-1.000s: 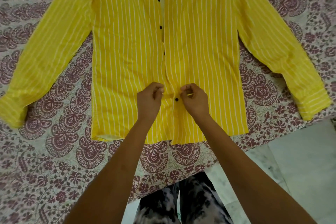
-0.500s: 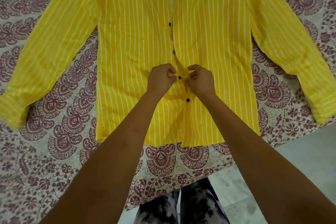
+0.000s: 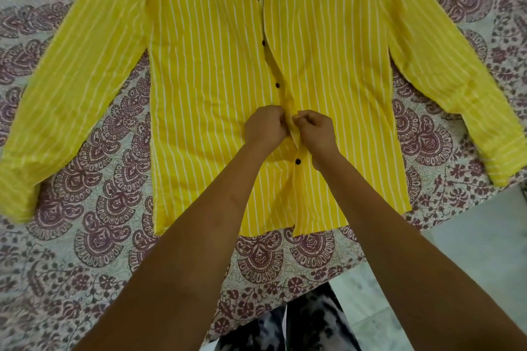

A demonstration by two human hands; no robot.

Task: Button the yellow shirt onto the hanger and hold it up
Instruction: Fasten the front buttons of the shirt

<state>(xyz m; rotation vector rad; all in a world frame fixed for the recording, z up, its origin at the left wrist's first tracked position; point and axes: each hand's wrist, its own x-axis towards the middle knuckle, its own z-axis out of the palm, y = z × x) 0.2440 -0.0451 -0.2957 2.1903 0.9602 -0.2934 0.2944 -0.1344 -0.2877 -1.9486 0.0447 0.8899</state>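
A yellow shirt (image 3: pixel 211 71) with thin white stripes lies flat, front up, sleeves spread to both sides. Small dark buttons run down its placket; one button (image 3: pixel 298 161) is fastened just below my hands. My left hand (image 3: pixel 263 128) and my right hand (image 3: pixel 315 129) meet at the placket, both pinching the two front edges together. The button between my fingers is hidden. Above my hands the front gapes open past another button (image 3: pixel 277 84). The collar is cut off by the top edge, and no hanger shows.
The shirt rests on a bed sheet (image 3: pixel 94 236) printed with maroon paisley shapes. Pale tiled floor (image 3: pixel 467 259) lies at the lower right past the bed's edge. My patterned trousers (image 3: pixel 288 330) show at the bottom.
Both hands left the lowest button, now fastened and in view, and moved up the placket to the one above. They have since closed together over it.
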